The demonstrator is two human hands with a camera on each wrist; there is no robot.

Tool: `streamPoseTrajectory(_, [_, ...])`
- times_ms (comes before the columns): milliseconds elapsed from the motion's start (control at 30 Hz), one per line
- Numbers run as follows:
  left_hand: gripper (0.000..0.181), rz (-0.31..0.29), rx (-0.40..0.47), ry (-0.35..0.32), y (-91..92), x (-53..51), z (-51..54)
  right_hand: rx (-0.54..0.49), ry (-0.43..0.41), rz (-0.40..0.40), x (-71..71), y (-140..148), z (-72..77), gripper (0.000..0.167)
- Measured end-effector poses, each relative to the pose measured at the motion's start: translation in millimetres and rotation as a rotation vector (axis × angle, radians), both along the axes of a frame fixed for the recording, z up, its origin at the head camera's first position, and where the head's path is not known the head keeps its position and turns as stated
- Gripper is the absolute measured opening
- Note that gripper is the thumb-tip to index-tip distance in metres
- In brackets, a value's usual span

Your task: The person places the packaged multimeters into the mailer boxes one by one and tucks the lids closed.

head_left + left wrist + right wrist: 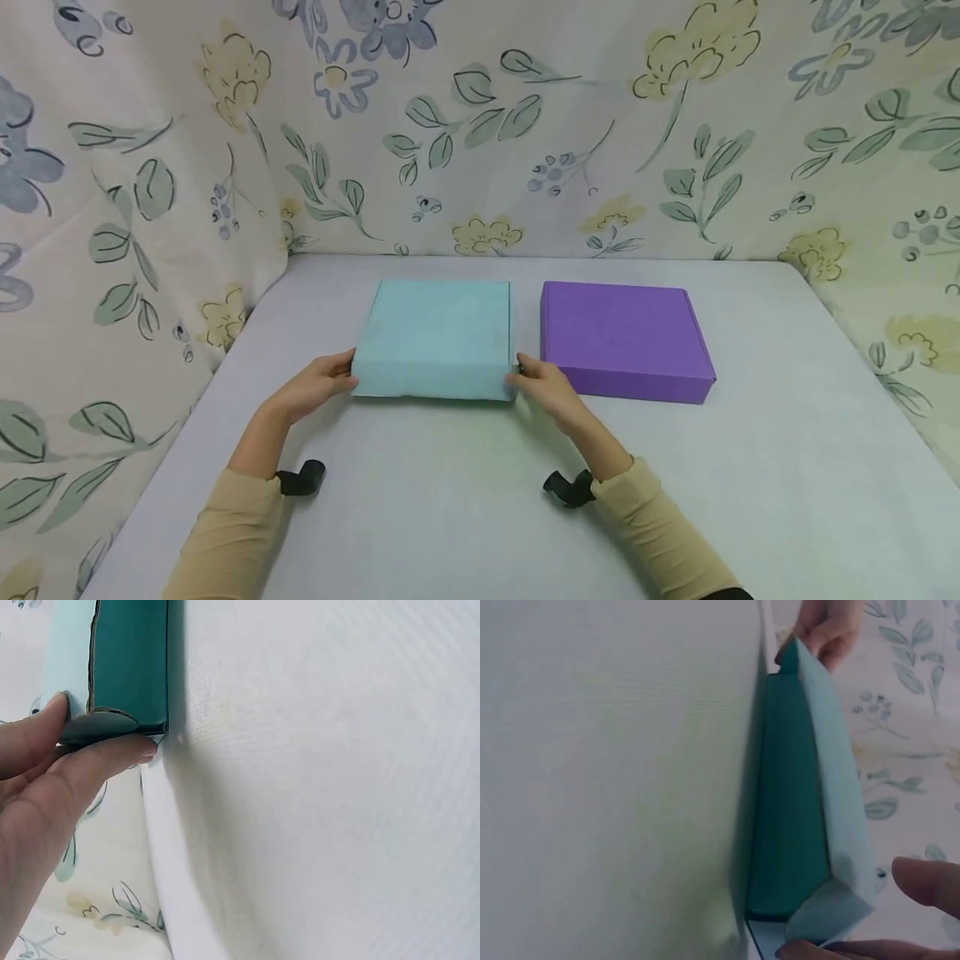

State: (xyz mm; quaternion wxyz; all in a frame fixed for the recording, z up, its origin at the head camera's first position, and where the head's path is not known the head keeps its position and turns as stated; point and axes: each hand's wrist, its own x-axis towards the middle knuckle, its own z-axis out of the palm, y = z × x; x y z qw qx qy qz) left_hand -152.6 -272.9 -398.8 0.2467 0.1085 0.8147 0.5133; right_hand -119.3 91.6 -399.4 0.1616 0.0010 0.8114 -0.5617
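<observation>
A light-blue cardboard box (435,325) with a darker teal inside lies in the middle of the table, its front lid flap tilted out from the front wall. At its front left corner is my left hand (324,385); in the left wrist view, the thumb (49,731) lies against the lid and the fingers along the side, gripping the corner. My right hand (551,390) is at the front right corner. In the right wrist view its fingertips touch the side tab (825,913), while the thumb (930,883) stands apart from the lid.
To the right, a purple box (626,342) lies with its lid down, close beside my right hand. Both boxes rest on a white-covered table (435,517). Flowered cloth (525,192) hangs behind the table and along its sides. Black wrist mounts (300,479) stick out from both sleeves.
</observation>
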Motion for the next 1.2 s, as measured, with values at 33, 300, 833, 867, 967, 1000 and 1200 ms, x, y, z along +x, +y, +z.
streamPoseTrajectory(33, [0.064, -0.006, 0.002, -0.004, 0.5, -0.6, 0.5, 0.022, 0.004, 0.005, 0.1, -1.3, -2.0, 0.064])
streamPoseTrajectory(300, [0.059, -0.019, 0.079, -0.057, 9.5, -2.1, 2.9, 0.135, 0.065, -0.042, 5.1, -16.2, 2.1, 0.070])
streamPoseTrajectory(833, [0.062, 0.034, 0.136, -0.187, 12.0, -6.6, 11.4, -0.090, -0.100, -0.013, -9.2, -8.6, 18.2, 0.068])
streamPoseTrajectory(867, [0.062, 0.033, 0.138, -0.193, 11.7, -7.3, 11.6, -0.101, -0.115, -0.009, -10.1, -8.3, 18.6, 0.068])
streamPoseTrajectory(967, [0.062, 0.027, 0.140, -0.200, 11.4, -8.0, 13.1, -0.113, -0.145, 0.001, -12.2, -7.6, 19.1, 0.068])
streamPoseTrajectory(1000, [0.062, 0.028, 0.139, -0.200, 11.6, -8.0, 13.3, -0.115, -0.150, 0.004, -12.4, -7.2, 19.0, 0.068])
streamPoseTrajectory(1200, [0.062, 0.037, 0.128, -0.192, 10.3, -5.3, 12.4, -0.141, -0.147, 0.007, -9.6, -6.3, 15.0, 0.069])
